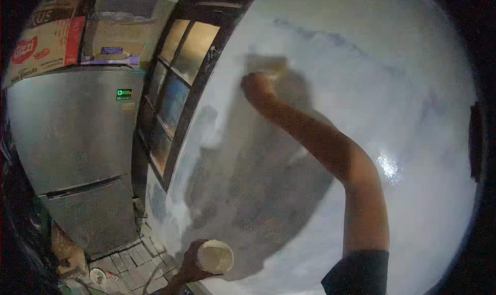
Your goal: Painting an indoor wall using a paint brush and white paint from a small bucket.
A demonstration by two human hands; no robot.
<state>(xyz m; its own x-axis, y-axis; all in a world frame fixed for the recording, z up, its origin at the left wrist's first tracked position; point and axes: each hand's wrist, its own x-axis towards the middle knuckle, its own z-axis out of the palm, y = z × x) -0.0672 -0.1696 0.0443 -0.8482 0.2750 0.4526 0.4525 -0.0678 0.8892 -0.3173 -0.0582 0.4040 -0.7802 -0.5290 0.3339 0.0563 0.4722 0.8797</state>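
Observation:
My right hand (257,86) is raised against the pale wall (387,82), its fingers closed around a wide, flat tool (271,64) that looks like a paint brush; blur hides its exact kind. Low in the view, my left hand (193,258) grips a round, light-coloured tub (216,256) with pale content inside. The wall surface has uneven, darker patches, and the shadow of my arm and body falls across it. A bright light reflection shows right of my right forearm.
A dark-framed window (180,78) borders the wall on its left. Farther left stands a grey refrigerator (77,140) with cardboard boxes (46,47) on top. A small round container (98,276) and other items lie on the tiled floor (133,262).

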